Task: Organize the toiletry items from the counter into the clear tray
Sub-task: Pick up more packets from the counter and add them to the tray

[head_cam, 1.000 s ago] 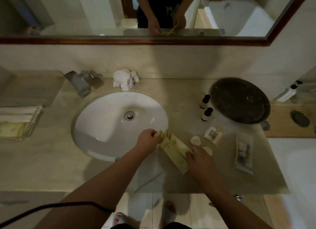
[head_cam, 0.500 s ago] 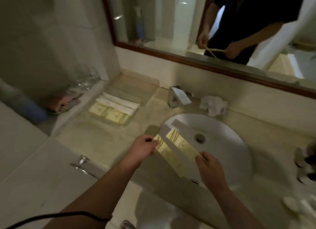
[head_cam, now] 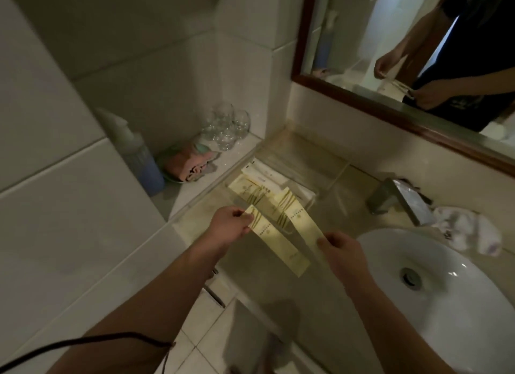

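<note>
The left hand (head_cam: 230,225) and right hand (head_cam: 341,251) each pinch one long pale-yellow paper sachet (head_cam: 278,244) above the table, near the clear plastic tray (head_cam: 328,178). Such light end-pinches might let one slip short of the tray.

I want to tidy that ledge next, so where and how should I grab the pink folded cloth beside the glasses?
Take the pink folded cloth at its rolled front end, the side nearest you, pinching across the roll from above. The glasses stand close behind it and the blue bottle is at its left, so coming from the front and top probably avoids both. It looks soft, so a loose pinch should do.
</note>
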{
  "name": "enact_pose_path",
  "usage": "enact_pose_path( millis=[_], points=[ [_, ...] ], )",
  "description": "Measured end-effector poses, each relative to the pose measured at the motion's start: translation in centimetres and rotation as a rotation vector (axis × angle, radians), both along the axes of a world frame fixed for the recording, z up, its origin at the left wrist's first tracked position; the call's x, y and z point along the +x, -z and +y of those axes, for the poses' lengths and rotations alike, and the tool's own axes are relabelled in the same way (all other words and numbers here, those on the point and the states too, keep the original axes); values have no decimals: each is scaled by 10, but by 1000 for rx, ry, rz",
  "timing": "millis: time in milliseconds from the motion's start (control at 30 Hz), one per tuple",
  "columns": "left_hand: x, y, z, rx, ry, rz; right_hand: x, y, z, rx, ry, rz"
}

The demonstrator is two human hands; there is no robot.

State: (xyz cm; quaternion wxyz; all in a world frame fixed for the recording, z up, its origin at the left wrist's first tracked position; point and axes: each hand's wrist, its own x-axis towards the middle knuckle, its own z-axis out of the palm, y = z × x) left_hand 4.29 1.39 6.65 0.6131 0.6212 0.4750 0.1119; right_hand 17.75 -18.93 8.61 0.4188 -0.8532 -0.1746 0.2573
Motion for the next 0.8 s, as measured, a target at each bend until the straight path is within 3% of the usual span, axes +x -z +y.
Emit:
enact_pose_path(
  millis=[167, 333, 600, 800],
  points=[
    [27, -3, 34, 154, -38, 84, 36, 2, 46, -60, -99, 65],
    [52, 1, 76, 285, -53, 182, 72, 17, 99, -157, -205, -29],
    [76, 22, 132, 214, 21, 291, 83, 41, 161, -239, -187, 18],
    [78, 33, 149, 348, 65, 402, 78, 47, 186, -315, -228, -17]
  ],
)
